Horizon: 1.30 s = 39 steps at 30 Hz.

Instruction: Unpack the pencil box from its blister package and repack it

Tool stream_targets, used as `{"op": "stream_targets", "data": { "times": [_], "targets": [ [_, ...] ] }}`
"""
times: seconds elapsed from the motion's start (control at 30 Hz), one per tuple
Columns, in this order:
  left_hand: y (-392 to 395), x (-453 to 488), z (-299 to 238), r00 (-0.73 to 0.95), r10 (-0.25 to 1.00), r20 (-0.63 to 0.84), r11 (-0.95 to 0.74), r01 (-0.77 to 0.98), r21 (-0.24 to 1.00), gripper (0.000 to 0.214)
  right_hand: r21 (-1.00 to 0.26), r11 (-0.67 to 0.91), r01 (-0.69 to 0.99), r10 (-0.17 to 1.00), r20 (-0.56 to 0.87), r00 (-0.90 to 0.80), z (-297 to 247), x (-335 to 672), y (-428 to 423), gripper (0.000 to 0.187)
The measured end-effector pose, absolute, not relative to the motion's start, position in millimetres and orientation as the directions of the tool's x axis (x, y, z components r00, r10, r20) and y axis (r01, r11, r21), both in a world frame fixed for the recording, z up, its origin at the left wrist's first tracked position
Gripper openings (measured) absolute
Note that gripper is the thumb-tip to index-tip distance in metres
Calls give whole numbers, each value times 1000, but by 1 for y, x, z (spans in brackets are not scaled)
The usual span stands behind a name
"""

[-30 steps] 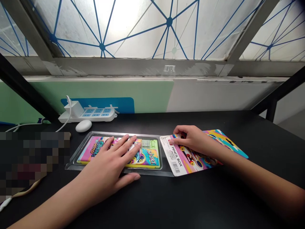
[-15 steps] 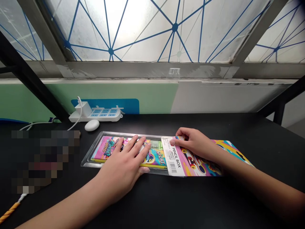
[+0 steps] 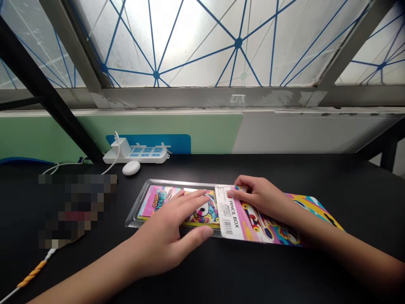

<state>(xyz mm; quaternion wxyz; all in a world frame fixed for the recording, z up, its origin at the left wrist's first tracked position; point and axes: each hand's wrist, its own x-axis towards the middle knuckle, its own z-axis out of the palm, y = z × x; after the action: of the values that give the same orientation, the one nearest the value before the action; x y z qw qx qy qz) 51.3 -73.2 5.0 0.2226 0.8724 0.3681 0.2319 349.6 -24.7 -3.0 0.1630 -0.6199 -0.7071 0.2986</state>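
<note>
My left hand (image 3: 171, 228) lies flat, fingers spread, on a clear plastic blister tray (image 3: 133, 220). Inside the tray sits a pink, yellow and blue cartoon-printed pencil box (image 3: 158, 202), partly hidden by that hand. My right hand (image 3: 262, 198) grips the top edge of a printed card sleeve (image 3: 249, 223) marked PENCIL BOX with a barcode. The sleeve lies over the tray's right end and hides that part of the box. Its far part runs off to the right, under my right wrist.
A white power strip (image 3: 136, 154) with a plugged-in charger and a white oval object (image 3: 131, 168) stand behind the tray on the black table (image 3: 284, 169). A pixelated patch (image 3: 76, 207) covers the table's left side, and an orange braided cable (image 3: 31, 274) lies at the lower left.
The card sleeve has slid left across the tray and now covers the box's SPORT lettering. My left hand has drawn back slightly along the box. The view has tilted slightly.
</note>
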Motion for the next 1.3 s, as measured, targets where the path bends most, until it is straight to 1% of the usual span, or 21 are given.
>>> {"op": "stream_targets", "data": {
  "times": [0.07, 0.1, 0.13, 0.2, 0.27, 0.3, 0.33, 0.4, 0.47, 0.57, 0.63, 0.73, 0.8, 0.87, 0.93, 1.0, 1.13, 1.23, 1.3],
  "targets": [
    [-68, 45, 11, 535, 781, 324, -579, 425, 695, 36, -621, 65, 781, 969, -147, -197, -3, 364, -21, 44],
    [-63, 41, 12, 474, 803, 361, -556, 380, 739, 31, -612, 73, 787, 966, -152, -208, -3, 372, -18, 44],
    [-58, 38, 12, 399, 827, 396, -536, 344, 771, 29, -598, 83, 797, 963, -157, -218, -2, 381, -15, 44],
    [-45, 33, 8, 205, 885, 418, -463, 285, 840, 31, -566, 116, 816, 956, -158, -245, 1, 397, -10, 46],
    [-33, 31, 0, 53, 924, 378, -382, 159, 910, 35, -559, 171, 811, 938, -159, -307, 4, 410, -6, 47],
    [-28, 31, -6, 20, 941, 339, -339, 69, 938, 38, -569, 192, 800, 925, -168, -342, 5, 414, -5, 48],
    [-25, 32, -11, 7, 956, 292, -292, -33, 956, 40, -584, 204, 785, 909, -186, -374, 7, 418, -4, 48],
    [-22, 36, -19, -14, 972, 234, -232, -204, 951, 40, -614, 195, 765, 887, -223, -405, 8, 422, -5, 45],
    [-23, 41, -23, -25, 974, 224, -222, -280, 934, 40, -619, 178, 765, 887, -235, -397, 7, 424, -6, 41],
    [-25, 47, -24, -68, 966, 251, -259, -310, 915, 42, -601, 183, 778, 915, -184, -358, 3, 421, -7, 43],
    [-25, 49, -25, -94, 959, 268, -284, -318, 904, 43, -577, 200, 792, 924, -159, -349, 1, 415, -6, 49],
    [-24, 50, -26, -109, 958, 266, -287, -328, 900, 44, -516, 218, 828, 923, -168, -347, 2, 399, -3, 60],
    [-23, 49, -28, -115, 962, 248, -273, -336, 902, 44, -461, 238, 855, 919, -179, -352, 4, 382, -1, 66],
    [-23, 49, -28, -115, 962, 249, -274, -333, 902, 45, -381, 268, 885, 914, -189, -359, 8, 361, 1, 69],
    [-24, 49, -28, -116, 956, 268, -292, -322, 901, 45, -282, 312, 907, 909, -189, -371, 14, 337, 3, 69],
    [-24, 50, -27, -125, 953, 275, -301, -312, 901, 45, -220, 371, 902, 893, -182, -411, 21, 310, 4, 68],
    [-25, 52, -25, -149, 952, 267, -302, -315, 900, 43, -228, 457, 860, 833, -229, -504, 31, 256, 7, 72],
    [-25, 51, -25, -133, 951, 278, -307, -324, 895, 43, -232, 507, 830, 808, -207, -552, 29, 222, 11, 74],
    [-24, 50, -26, -113, 959, 259, -282, -329, 901, 43, -229, 537, 812, 798, -175, -577, 24, 205, 12, 73]
  ]
}}
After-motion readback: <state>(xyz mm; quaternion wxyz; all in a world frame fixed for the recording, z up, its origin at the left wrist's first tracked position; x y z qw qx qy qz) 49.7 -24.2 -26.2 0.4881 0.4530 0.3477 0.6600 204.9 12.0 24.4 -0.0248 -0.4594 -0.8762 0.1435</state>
